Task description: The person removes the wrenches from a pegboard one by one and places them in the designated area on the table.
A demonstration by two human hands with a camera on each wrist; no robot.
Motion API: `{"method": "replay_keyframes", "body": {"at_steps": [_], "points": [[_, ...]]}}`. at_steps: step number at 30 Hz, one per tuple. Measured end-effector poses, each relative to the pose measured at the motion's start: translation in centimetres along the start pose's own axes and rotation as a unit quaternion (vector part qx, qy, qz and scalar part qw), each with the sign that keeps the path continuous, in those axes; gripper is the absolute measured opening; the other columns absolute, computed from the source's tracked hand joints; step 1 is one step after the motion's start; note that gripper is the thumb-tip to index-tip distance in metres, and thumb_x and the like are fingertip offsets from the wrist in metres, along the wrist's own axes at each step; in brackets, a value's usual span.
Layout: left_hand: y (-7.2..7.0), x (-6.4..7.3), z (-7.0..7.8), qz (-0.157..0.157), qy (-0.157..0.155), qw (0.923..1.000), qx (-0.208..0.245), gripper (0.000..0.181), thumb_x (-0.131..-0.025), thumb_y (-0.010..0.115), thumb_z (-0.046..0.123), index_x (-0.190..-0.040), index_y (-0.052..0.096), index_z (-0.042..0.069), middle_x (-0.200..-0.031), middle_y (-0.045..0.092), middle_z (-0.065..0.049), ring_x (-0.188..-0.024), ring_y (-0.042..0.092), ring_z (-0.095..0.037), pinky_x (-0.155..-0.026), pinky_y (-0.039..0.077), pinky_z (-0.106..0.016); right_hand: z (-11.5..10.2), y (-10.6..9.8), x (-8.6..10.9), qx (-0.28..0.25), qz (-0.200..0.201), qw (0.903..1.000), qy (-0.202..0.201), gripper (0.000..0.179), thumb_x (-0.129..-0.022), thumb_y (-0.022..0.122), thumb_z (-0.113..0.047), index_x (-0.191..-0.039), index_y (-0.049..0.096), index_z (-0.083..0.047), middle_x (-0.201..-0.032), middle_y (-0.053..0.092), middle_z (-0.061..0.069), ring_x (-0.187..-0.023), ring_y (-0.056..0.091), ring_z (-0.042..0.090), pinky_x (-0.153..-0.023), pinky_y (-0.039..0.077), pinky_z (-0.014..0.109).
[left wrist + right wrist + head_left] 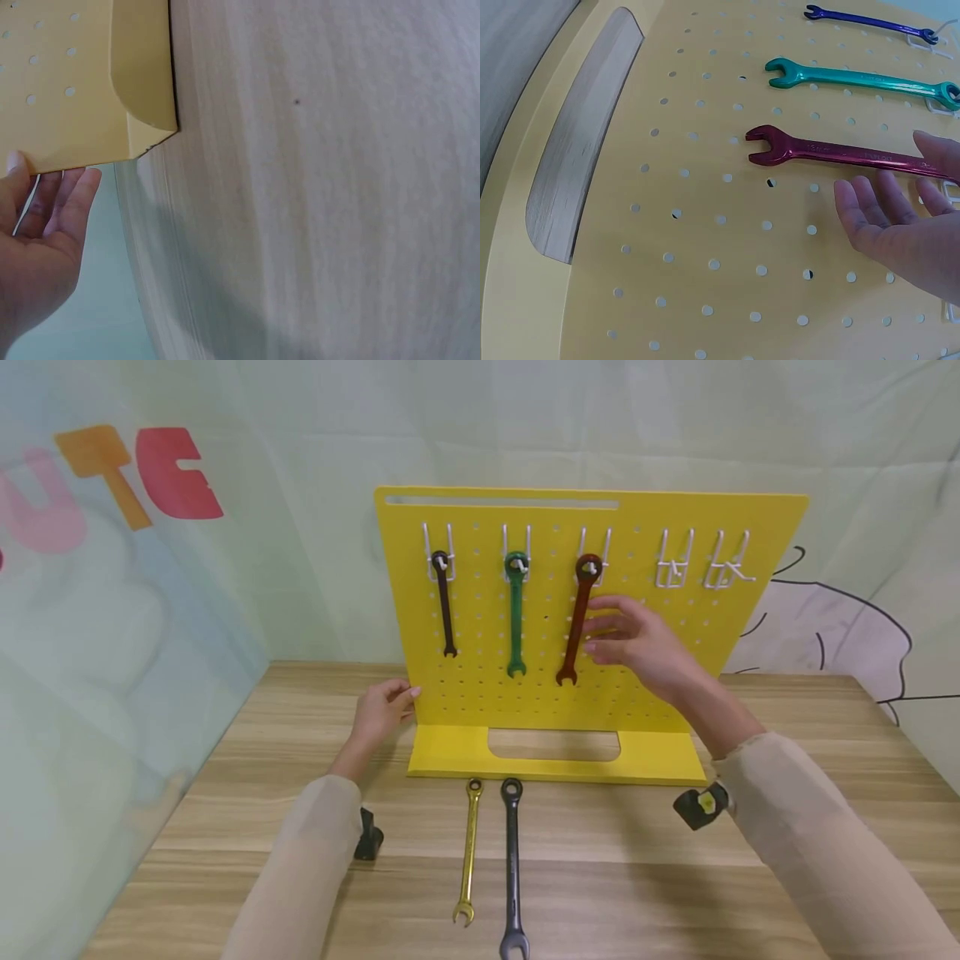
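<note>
Left grip (377,712) pinches yellow pegboard (480,697) at left edge; right grip (637,642) loose, just beside red combination wrench (577,622) hanging on pegboard.

Table (405,893): streaked pale wood
Backdrop (300,593): creased pale green cloth behind the table
Letters (123,485): pink, orange, red, beyond the table's left edge
Black outlines (862,602): beyond the table's far right corner

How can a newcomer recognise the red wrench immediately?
On the wooden table stands a yellow pegboard. The red wrench hangs from the middle hook, beside the right hand. Its red colour sets it apart from the green wrench and the dark wrench hanging there.
</note>
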State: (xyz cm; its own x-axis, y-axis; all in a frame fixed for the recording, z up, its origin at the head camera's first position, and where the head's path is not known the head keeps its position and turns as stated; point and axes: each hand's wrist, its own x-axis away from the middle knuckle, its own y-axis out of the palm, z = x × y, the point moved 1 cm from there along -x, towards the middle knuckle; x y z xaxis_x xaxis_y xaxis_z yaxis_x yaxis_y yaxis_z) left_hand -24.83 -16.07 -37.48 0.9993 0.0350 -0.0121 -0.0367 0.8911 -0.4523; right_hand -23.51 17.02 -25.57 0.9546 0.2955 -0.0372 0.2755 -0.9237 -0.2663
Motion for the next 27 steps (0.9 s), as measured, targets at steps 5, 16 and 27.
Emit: {"method": "replay_keyframes", "body": {"at_steps": [5,16,27], "points": [[0.0,-0.1,-0.1,0.001,-0.001,1.0,-0.004,0.027,-0.094,0.052,0.018,-0.098,0.06,-0.007,-0.087,0.058,-0.015,-0.083,0.058,-0.029,-0.078,0.054,-0.038,0.0,0.2,-0.1,0.009,0.003,1.0,0.0,0.052,-0.087,0.057,0.003,-0.134,0.035,-0.007,-0.12,0.047,0.016,-0.107,0.049,0.026,-0.092,0.046,0.037],[0.0,-0.1,-0.2,0.007,0.007,0.9999,-0.012,0.026,-0.093,0.053,0.018,-0.098,0.061,-0.007,-0.086,0.059,-0.016,-0.082,0.059,-0.03,-0.077,0.054,-0.038,-0.2,0.7,-0.1,0.023,0.024,0.9994,-0.007,0.045,-0.089,0.057,-0.002,-0.129,0.037,-0.006,-0.107,0.049,0.015,-0.102,0.052,0.027,-0.094,0.044,0.042],[0.0,0.0,0.0,0.003,0.007,0.9999,-0.006,0.026,-0.094,0.052,0.018,-0.098,0.06,-0.007,-0.084,0.058,-0.016,-0.086,0.059,-0.035,-0.078,0.054,-0.039,-0.1,1.2,-0.3,-0.012,0.052,0.9985,-0.006,0.043,-0.09,0.051,0.006,-0.129,0.038,-0.005,-0.1,0.047,0.016,-0.093,0.055,0.027,-0.082,0.053,0.035]]}}
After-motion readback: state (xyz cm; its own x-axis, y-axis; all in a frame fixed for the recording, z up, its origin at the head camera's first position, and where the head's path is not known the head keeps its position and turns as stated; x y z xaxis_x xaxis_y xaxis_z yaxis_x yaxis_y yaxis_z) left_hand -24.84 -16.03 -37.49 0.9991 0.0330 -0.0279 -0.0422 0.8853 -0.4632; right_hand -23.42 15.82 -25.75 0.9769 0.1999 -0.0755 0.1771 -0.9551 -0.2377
